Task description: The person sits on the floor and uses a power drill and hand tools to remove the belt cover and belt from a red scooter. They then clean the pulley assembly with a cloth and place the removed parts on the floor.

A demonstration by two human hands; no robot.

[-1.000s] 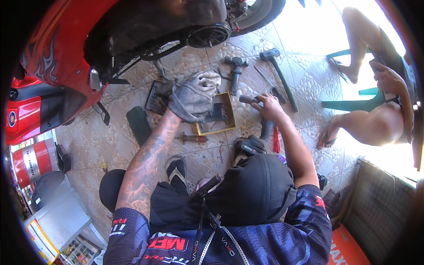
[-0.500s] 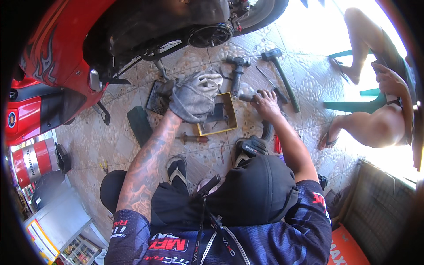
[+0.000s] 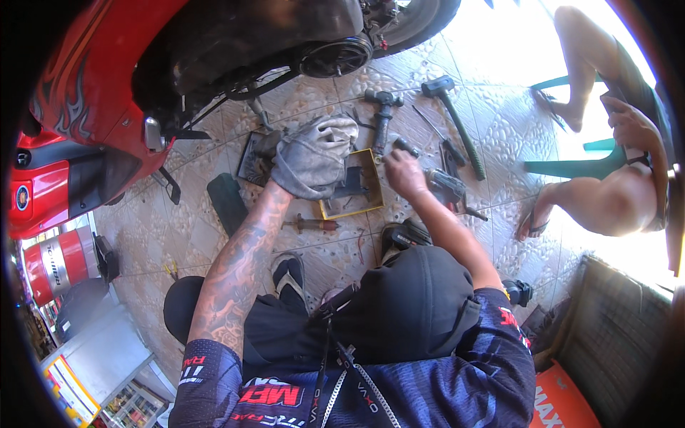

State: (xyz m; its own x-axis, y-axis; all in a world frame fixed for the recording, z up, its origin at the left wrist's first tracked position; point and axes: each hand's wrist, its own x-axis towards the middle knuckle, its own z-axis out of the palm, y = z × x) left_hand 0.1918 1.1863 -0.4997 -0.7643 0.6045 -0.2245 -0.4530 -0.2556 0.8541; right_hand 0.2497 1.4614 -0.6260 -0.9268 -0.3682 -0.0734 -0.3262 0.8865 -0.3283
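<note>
A bunched grey rag (image 3: 310,160) covers my left hand (image 3: 289,187); its fingers are hidden in the cloth, closed round it. The rag hangs over the left part of a shallow yellow-edged box (image 3: 353,212), which has dark pieces inside. Just right of this box is my right hand (image 3: 405,175), its fingers curled in; whatever is in them is hidden. Beyond those fingers lies a short dark cylinder (image 3: 407,147), like a socket. A power tool (image 3: 444,187) rests beside my right wrist.
Two hammers, one black (image 3: 382,118) and one green-handled (image 3: 457,125), lie ahead with a screwdriver (image 3: 446,146). A red motorcycle (image 3: 93,128) stands at the left and far side. At right a person (image 3: 599,192) sits by green chair legs. A syringe-like tool (image 3: 314,224) lies near my foot.
My right hand has drawn left and nearer, off the dark cylinder, and its spread fingers have curled. The power tool beside it now shows. My left hand stays in the rag.
</note>
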